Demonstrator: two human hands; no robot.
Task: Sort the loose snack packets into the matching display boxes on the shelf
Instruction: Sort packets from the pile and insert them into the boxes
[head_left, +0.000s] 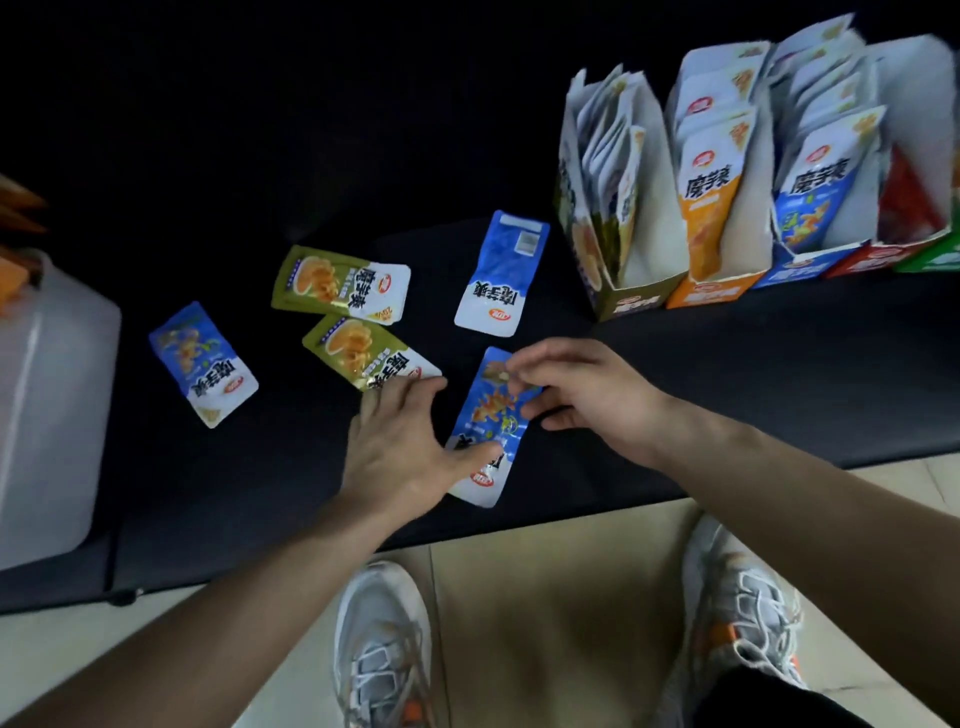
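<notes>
Head view: right grip (587, 395) pinches the far end of a blue packet (491, 415) between curled fingers and thumb. Left grip (400, 447), fingers straight, presses its thumb on the packet's near white end. The packet lies flat on the black shelf (727, 374), long axis running away from the person, picture end farthest. An olive packet (363, 353) touches the left fingertips. Display boxes (711, 296) stand beyond and right of the grip, well apart.
</notes>
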